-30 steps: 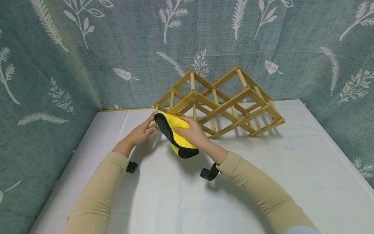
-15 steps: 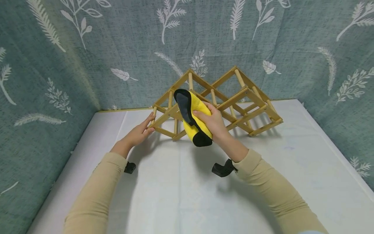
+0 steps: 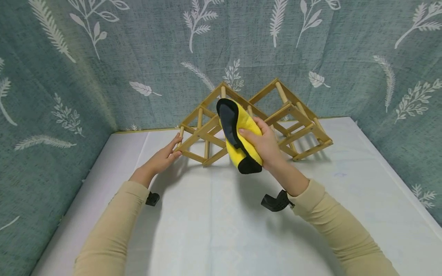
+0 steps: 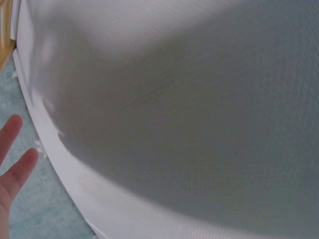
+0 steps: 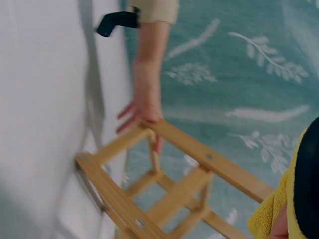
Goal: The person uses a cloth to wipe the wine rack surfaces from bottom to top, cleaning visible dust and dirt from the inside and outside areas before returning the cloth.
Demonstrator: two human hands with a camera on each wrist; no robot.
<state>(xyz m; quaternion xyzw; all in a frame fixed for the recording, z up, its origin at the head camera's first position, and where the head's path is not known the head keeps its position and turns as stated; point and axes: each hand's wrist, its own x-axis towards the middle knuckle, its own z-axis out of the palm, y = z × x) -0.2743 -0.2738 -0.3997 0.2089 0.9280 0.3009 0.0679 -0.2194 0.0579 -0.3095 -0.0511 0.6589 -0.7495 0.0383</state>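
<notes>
My right hand (image 3: 267, 143) grips a folded, fluffy yellow cleaning cloth (image 3: 250, 124) with black edging and a dark grey patch. It is raised in front of the middle of a wooden lattice rack (image 3: 202, 132), hiding part of it. In the right wrist view, the cloth (image 5: 271, 214) shows at the lower right corner. My left hand (image 3: 162, 159) rests against the rack's left end, its fingers fairly straight at the end rod. The right wrist view shows that hand (image 5: 147, 99) touching the corner of the rack (image 5: 182, 142). Two spread fingers (image 4: 20, 172) appear in the left wrist view.
The rack stands on a white-covered table (image 3: 214, 230), close to a green-grey leaf-patterned curtain (image 3: 155, 57) that encloses the back and both sides. Black wrist cameras (image 3: 276, 201) stick out below both wrists.
My right hand has moved right and up with the cloth, away from the rack's left end toward its middle. My left hand has stayed at the rack's left end.
</notes>
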